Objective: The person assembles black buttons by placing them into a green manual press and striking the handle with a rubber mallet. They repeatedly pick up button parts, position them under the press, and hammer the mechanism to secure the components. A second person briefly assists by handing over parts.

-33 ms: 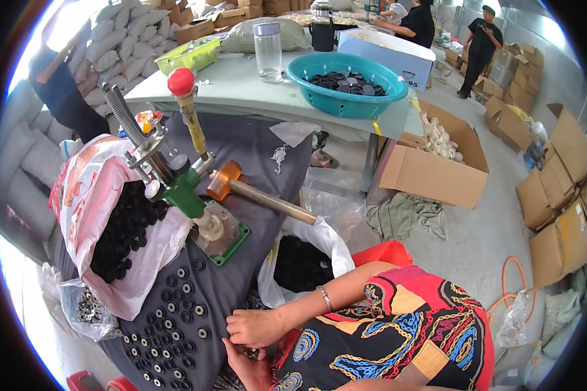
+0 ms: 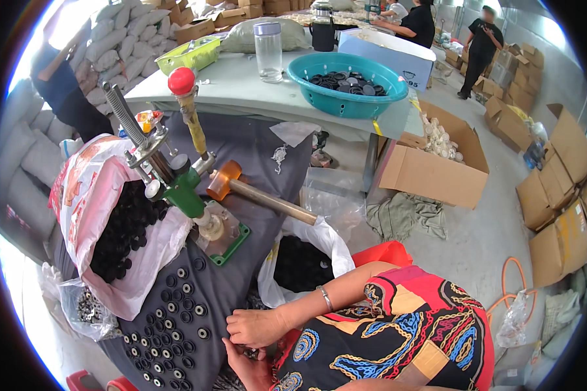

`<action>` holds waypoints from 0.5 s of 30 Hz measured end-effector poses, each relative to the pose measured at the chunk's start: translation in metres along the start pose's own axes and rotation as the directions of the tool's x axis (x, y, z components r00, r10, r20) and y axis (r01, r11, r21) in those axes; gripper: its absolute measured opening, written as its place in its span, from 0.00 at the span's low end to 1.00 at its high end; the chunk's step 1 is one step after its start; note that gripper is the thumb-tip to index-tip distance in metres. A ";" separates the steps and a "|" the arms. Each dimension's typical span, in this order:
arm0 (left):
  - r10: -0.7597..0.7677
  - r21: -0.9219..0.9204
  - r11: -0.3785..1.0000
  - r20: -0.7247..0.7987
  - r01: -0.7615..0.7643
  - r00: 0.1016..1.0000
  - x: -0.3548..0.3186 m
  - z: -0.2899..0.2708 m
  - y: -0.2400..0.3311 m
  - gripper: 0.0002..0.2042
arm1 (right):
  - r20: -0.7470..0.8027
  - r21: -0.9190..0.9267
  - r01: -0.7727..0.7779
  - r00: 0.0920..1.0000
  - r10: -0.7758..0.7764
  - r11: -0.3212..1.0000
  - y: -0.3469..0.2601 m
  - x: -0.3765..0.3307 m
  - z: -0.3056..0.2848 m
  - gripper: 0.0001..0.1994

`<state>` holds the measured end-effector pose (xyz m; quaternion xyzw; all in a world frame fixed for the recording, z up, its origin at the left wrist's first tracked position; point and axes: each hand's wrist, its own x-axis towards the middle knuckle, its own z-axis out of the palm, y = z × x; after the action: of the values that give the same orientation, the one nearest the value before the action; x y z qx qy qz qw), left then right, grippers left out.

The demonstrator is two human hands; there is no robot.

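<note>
My right hand (image 2: 257,328), with a bracelet on its wrist, is closed with the fingers curled down at the edge of the dark cloth. Just below it, my left hand (image 2: 251,371) is cupped, its fingers partly hidden. Between the hands shows something small and dark, too covered to name. To their left, small black rings (image 2: 188,317) lie in loose rows on the dark cloth (image 2: 225,287), several with pale metal washers in them. A green hand press (image 2: 184,195) with a red-knobbed lever stands beyond. Beside it lies a mallet (image 2: 274,201) with an amber head.
An open sack (image 2: 127,228) of black parts stands left, near a clear bag (image 2: 88,309) of small metal parts. A white bag (image 2: 300,260) of black pieces sits right of the press. Behind are a teal basket (image 2: 346,98), a glass bottle (image 2: 268,55) and a carton (image 2: 437,166).
</note>
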<state>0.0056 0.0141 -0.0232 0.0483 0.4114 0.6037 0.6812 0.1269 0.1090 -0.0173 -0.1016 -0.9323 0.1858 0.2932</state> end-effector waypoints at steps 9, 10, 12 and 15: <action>-0.001 0.005 1.000 -0.058 0.001 0.998 -0.001 0.002 0.000 0.20 | -0.006 0.015 -0.007 1.000 0.007 1.000 0.001 0.000 0.002 0.06; -0.007 0.001 1.000 -0.081 0.007 0.997 0.001 0.000 -0.002 0.20 | 0.001 0.014 -0.008 1.000 0.008 1.000 0.001 0.000 0.003 0.06; -0.015 -0.004 1.000 -0.098 0.015 0.995 0.003 -0.003 -0.004 0.20 | -0.013 0.018 0.007 1.000 -0.007 1.000 0.001 0.000 0.002 0.06; -0.014 -0.004 1.000 -0.064 0.014 0.998 0.005 -0.006 -0.003 0.19 | -0.031 0.017 0.013 0.999 -0.013 1.000 0.002 0.000 0.001 0.06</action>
<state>0.0043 0.0153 -0.0313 0.0248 0.4323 0.6010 0.6718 0.1263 0.1107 -0.0192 -0.0959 -0.9267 0.1901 0.3098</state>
